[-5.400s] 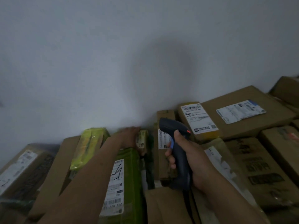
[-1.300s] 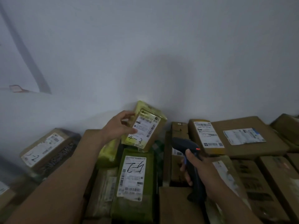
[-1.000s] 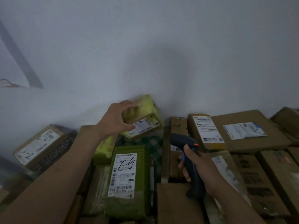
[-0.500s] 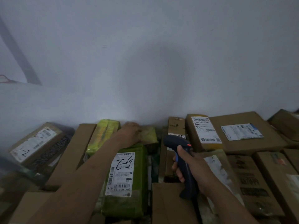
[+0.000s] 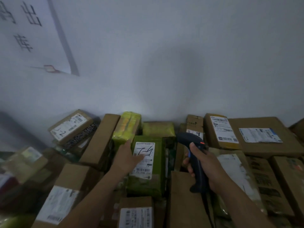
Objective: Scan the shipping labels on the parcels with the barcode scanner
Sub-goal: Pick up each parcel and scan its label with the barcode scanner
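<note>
A green parcel (image 5: 157,183) lies flat in the middle of the pile, with a white shipping label (image 5: 145,168) on top that bears handwriting and a barcode. My left hand (image 5: 127,157) rests on the parcel's left edge, thumb across the label, gripping it. My right hand (image 5: 203,163) is closed around the handle of a dark barcode scanner (image 5: 191,142) with a red button, its head just to the right of the green parcel. The small yellow-green parcel (image 5: 158,129) lies behind the green one, against the wall.
Brown cardboard boxes fill the area: labelled ones at back right (image 5: 221,130) (image 5: 264,135), one tilted at back left (image 5: 70,125), one at the front (image 5: 136,214). A yellow parcel (image 5: 127,125) leans beside a long box (image 5: 100,140). The wall (image 5: 164,63) stands close behind.
My left hand has let go of the small yellow-green parcel at the wall and drawn back onto the green parcel's label. The scanner hand has stayed in place.
</note>
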Motion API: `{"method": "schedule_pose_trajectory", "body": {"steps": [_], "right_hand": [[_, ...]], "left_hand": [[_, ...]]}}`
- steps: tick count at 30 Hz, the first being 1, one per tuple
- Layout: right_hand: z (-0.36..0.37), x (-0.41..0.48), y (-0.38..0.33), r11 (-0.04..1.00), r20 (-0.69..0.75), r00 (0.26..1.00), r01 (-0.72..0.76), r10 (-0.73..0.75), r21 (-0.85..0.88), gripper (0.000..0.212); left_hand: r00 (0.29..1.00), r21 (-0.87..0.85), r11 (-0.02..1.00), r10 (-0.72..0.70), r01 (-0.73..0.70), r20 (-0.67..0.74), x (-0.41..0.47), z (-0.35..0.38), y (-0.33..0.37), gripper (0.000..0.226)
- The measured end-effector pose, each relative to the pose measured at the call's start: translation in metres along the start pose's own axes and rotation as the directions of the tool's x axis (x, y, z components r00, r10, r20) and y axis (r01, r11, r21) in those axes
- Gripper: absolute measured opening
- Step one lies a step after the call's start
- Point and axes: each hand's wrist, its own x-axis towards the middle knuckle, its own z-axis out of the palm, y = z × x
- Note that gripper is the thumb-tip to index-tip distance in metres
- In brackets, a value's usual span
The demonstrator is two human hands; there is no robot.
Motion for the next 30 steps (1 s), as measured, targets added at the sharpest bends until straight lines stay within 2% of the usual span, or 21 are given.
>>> {"method": "schedule_pose_trajectory", "body": {"steps": [4, 8, 11, 13, 15, 16, 18, 22, 25, 30], "right_hand": [[0.024, -0.009, -0.002, 1.0, 0.113, 0.993, 0.021, -0.024, 0.023, 0.052], [0.048, -0.01, -0.004, 0.999, 0.164, 0.986, 0.015, -0.021, 0.036, 0.06], [0.063, -0.003, 0.002, 1.0, 0.155, 0.988, -0.013, 0.01, 0.019, 0.061], [0.069, 0.003, 0.009, 1.0, 0.151, 0.988, -0.028, 0.029, -0.013, 0.061], [0.074, 0.008, 0.016, 0.997, 0.15, 0.987, -0.046, 0.055, -0.058, 0.061], [0.076, 0.011, 0.019, 0.996, 0.148, 0.987, -0.054, 0.065, -0.077, 0.06], [0.079, 0.014, 0.024, 0.994, 0.13, 0.989, -0.065, 0.077, -0.093, 0.063], [0.079, 0.02, 0.028, 0.994, 0.093, 0.991, -0.09, 0.096, -0.062, 0.065], [0.078, 0.018, 0.027, 0.994, 0.084, 0.992, -0.093, 0.097, -0.058, 0.06], [0.075, 0.002, 0.013, 0.997, 0.072, 0.996, -0.04, 0.044, -0.061, 0.058]], "left_hand": [[0.989, -0.188, 0.976, -0.089, 0.11, 0.118, -0.017, 0.012, -0.004, 0.02], [0.993, -0.249, 0.965, -0.059, 0.083, 0.101, -0.023, 0.025, 0.0, 0.032], [0.998, -0.136, 0.989, -0.053, 0.055, 0.016, -0.015, 0.024, 0.002, 0.024], [0.984, -0.033, 0.998, -0.053, 0.048, -0.17, -0.003, 0.013, -0.001, 0.025], [0.933, 0.1, 0.994, 0.003, 0.036, -0.36, 0.012, 0.0, -0.009, 0.039], [0.914, 0.148, 0.988, 0.019, 0.046, -0.406, 0.02, -0.006, -0.013, 0.047], [0.917, 0.189, 0.979, 0.0, 0.082, -0.399, 0.037, -0.012, -0.02, 0.064], [0.953, 0.29, 0.945, -0.06, 0.15, -0.298, 0.063, -0.007, -0.027, 0.108], [0.953, 0.22, 0.965, -0.07, 0.139, -0.295, 0.069, -0.002, -0.026, 0.108], [0.917, -0.083, 0.994, -0.095, 0.068, -0.388, 0.055, -0.017, -0.025, 0.091]]}}
